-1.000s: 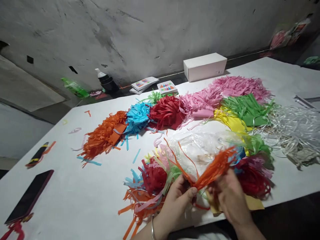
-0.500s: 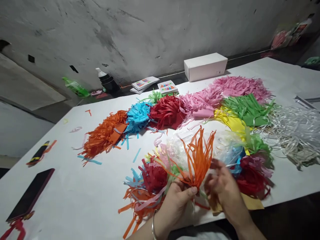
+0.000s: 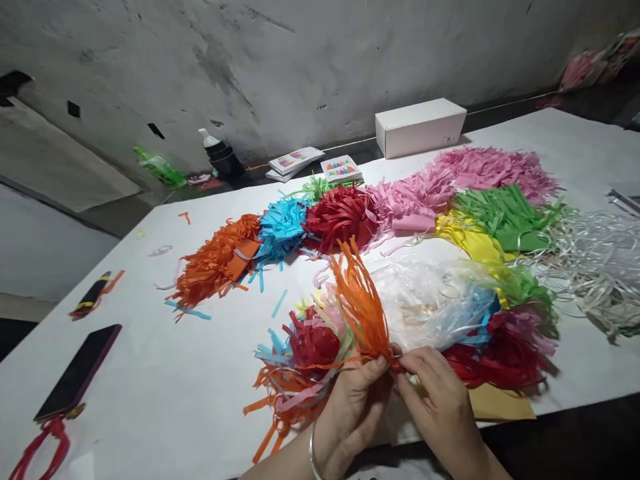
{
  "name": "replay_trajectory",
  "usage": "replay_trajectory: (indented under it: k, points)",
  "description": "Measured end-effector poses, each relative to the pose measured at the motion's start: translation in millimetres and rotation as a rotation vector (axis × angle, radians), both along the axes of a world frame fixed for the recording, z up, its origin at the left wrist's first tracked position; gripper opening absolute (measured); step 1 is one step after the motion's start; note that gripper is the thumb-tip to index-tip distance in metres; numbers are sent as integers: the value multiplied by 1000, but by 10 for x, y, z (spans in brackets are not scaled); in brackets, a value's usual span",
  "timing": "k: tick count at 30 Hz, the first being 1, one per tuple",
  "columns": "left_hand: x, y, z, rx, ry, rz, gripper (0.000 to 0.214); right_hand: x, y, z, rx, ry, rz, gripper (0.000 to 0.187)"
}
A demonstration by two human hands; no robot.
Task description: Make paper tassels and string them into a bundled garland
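Observation:
My left hand (image 3: 353, 403) pinches the base of an orange paper tassel (image 3: 359, 300), whose strips fan up and to the left. My right hand (image 3: 437, 400) closes its fingertips on the same base from the right. Both hands are at the near edge of the white table (image 3: 150, 373). Under and around them lies a heap of finished tassels (image 3: 310, 347) in red, orange, blue and pink, beside a clear plastic bag (image 3: 425, 300).
Piles of fringed paper lie across the table: orange (image 3: 215, 260), blue (image 3: 283, 227), red (image 3: 343, 213), pink (image 3: 490, 167), green (image 3: 505, 213), yellow (image 3: 470, 240), silver strips (image 3: 595, 260). A dark phone (image 3: 80, 373) lies at left. A white box (image 3: 420, 127) stands at the back.
The orange tassel swung from pointing right to standing up and leaning left. My right hand came in and closed on its base. The view shifted slightly.

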State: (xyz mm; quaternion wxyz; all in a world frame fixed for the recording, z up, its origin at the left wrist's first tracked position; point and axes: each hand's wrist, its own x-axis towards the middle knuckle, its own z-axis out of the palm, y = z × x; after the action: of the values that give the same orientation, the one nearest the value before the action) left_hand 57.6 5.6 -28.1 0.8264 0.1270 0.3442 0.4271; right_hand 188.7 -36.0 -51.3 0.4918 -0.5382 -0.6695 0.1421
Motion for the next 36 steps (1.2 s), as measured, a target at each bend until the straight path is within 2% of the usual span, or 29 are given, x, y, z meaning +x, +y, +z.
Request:
replay_trajectory:
  k: [7,9,11,13,16,17,19,21,23,28,32,36]
  points:
    - [71,-63,-64,19,16,25,35,-14,21,39,36,0,55,9]
    - [2,-58,-65,93,79,-3,35,30,0,41,9,6,82,11]
    - [-143,-60,-20,237,221,-93,36,106,-27,34,0,-22,75,13]
    - [-341,-84,84,405,455,-253,33,203,-57,35,-2,-60,55,16]
    - [-595,-155,312,681,805,-515,15,338,-98,81,-47,-121,138,31]
    - [-631,-175,387,805,855,-536,14,369,-110,108,-68,-144,184,38]
    - [-607,-189,501,1074,904,-461,18,401,-139,165,-67,-181,255,46]
    - [-486,-158,544,1294,944,-349,38,399,-181,213,-23,-195,261,44]
    - [-341,-97,526,1419,974,-335,42,378,-234,241,48,-196,211,36]
    - [-199,-7,463,1482,975,-469,32,312,-322,264,144,-156,54,29]
    - [-257,-10,503,1528,1006,-539,32,305,-311,293,93,-82,34,20]
    - [-286,-7,515,1640,1095,-574,30,351,-312,318,9,-9,62,14]
